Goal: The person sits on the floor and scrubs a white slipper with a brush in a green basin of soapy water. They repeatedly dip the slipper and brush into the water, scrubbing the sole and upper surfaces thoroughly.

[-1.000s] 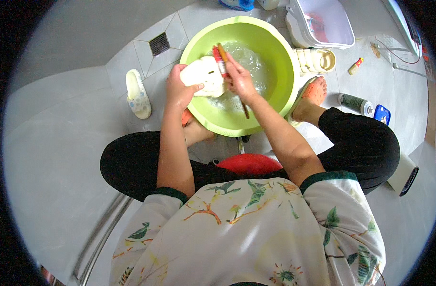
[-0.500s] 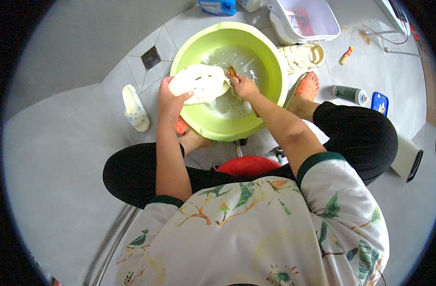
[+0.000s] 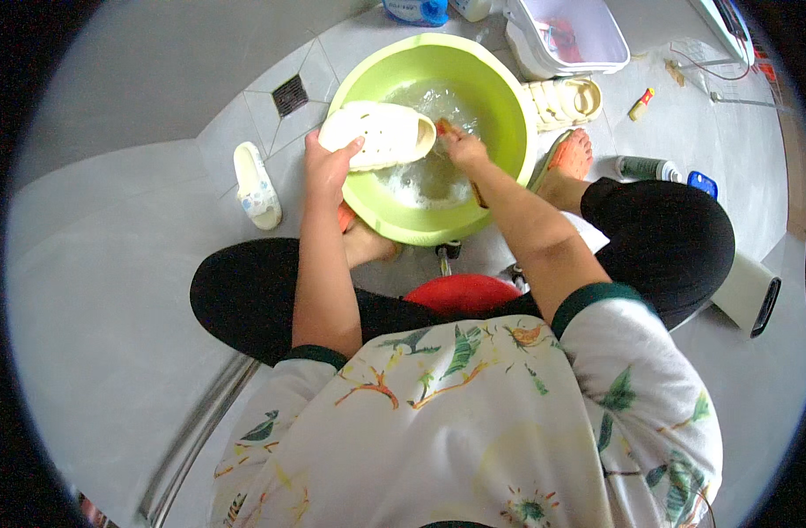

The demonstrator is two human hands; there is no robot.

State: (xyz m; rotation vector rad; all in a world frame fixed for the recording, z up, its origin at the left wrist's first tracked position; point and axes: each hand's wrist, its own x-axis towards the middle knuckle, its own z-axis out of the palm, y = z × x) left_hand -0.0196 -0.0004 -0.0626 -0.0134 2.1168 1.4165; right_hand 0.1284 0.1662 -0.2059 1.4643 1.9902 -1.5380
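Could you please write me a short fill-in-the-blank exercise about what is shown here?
The left hand holds the pale clog near its ____, not its heel.
The partly hidden brush is gripped by the person's ____ hand.
The big basin under the clog is ____ in colour.
The square floor drain lies to the basin's ____ in the picture.

Missing words: toe; right; green; left.

Clog (image 3: 381, 134) over basin (image 3: 505, 110), left side

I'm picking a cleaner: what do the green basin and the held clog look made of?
Green basin: probably plastic, smooth, slightly glossy; its colour looks even around the rim.
Held clog: likely moulded foam or rubber, matte; holes dot its thick pale upper.
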